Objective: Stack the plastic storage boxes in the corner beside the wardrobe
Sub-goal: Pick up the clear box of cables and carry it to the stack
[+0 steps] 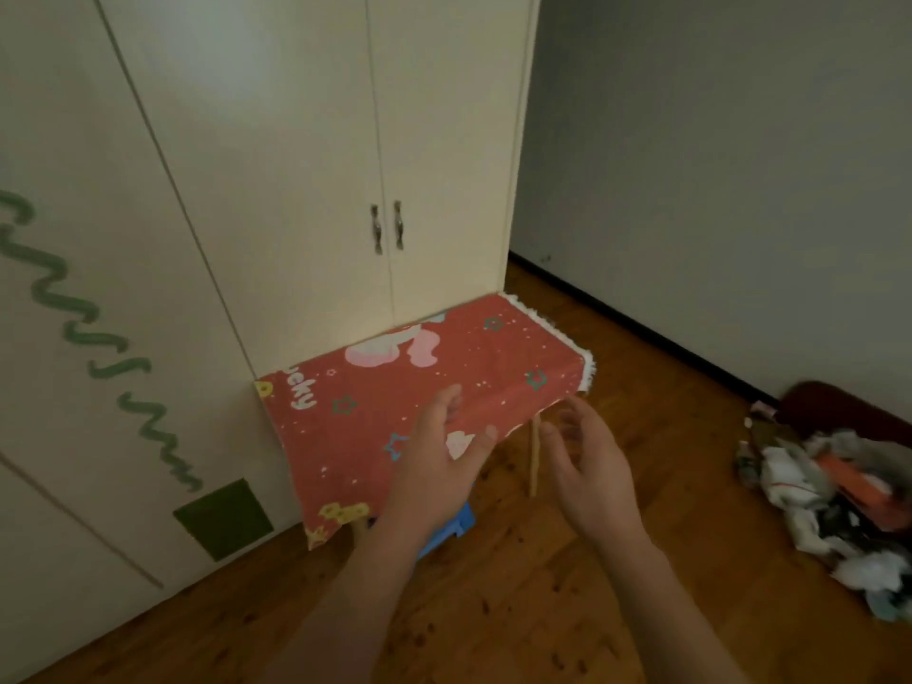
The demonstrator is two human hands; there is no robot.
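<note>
A blue plastic box (446, 528) shows only as a corner on the floor, under the near edge of a small table draped in a red patterned cloth (395, 387) — most of it is hidden by the left hand (439, 466). Both hands hover, fingers loosely spread, holding nothing; the right hand (587, 466) is beside a table leg. The cream wardrobe (296, 165) stands behind, on a wooden floor (543, 609), with a pile of clothes (839, 510) far right.
</note>
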